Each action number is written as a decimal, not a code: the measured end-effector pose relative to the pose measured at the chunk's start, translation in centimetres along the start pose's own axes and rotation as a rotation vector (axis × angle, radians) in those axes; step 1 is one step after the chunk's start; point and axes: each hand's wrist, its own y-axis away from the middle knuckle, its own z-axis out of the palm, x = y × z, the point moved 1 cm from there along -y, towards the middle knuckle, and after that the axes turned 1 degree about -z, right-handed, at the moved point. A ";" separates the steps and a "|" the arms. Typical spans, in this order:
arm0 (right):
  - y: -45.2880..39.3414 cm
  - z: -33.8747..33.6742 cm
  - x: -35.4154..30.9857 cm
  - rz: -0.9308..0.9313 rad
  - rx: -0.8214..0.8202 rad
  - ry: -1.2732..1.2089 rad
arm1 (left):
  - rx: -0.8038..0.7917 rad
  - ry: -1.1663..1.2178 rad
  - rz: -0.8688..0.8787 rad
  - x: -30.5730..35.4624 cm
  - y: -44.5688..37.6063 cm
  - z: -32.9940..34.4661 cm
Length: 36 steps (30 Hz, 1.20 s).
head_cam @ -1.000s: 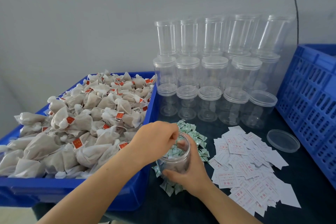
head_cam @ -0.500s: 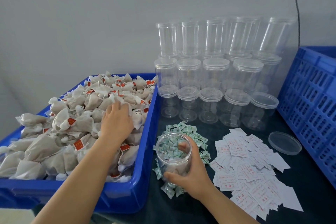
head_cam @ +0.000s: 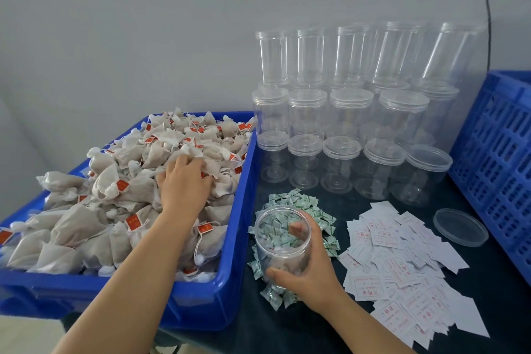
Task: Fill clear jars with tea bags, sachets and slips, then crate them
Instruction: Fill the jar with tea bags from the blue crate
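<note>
My right hand (head_cam: 309, 274) grips an open clear jar (head_cam: 280, 238) standing over a pile of green-and-white sachets (head_cam: 301, 204). A tea bag or two lie at the jar's bottom. My left hand (head_cam: 184, 184) reaches into the blue bin (head_cam: 230, 296) and its fingers curl into the heap of tea bags (head_cam: 100, 210) with red tags. White slips with red print (head_cam: 402, 273) are scattered to the right of the jar. The jar's loose lid (head_cam: 459, 227) lies further right.
Stacked empty lidded jars (head_cam: 350, 129) fill the back of the dark table. A blue slatted crate (head_cam: 500, 158) stands at the right edge. A grey wall is behind everything.
My left hand left the jar's mouth and moved left into the bin, then further back across the tea bags. My right hand kept its hold on the jar.
</note>
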 end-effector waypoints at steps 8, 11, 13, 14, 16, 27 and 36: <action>0.1 0.0 -0.2 0.002 0.002 -0.017 | -0.037 0.113 0.039 0.6 0.7 -0.2; 0.1 0.0 -0.2 0.002 0.005 -0.017 | -0.064 0.124 0.046 0.7 0.9 -0.3; 0.1 0.1 -0.1 0.000 0.008 -0.013 | -0.056 0.138 0.066 0.8 1.1 -0.5; 0.1 0.1 -0.1 0.000 0.011 -0.013 | -0.046 0.158 0.082 0.9 1.3 -0.7; 0.1 0.1 -0.1 -0.001 0.015 -0.009 | -0.026 0.225 0.102 1.1 1.5 -0.9; 0.2 0.1 -0.3 -0.014 0.016 -0.005 | 0.149 0.472 0.172 2.1 2.2 -1.6; 0.1 0.0 -0.2 -0.006 0.008 -0.004 | 0.107 0.614 0.311 4.3 2.3 -4.0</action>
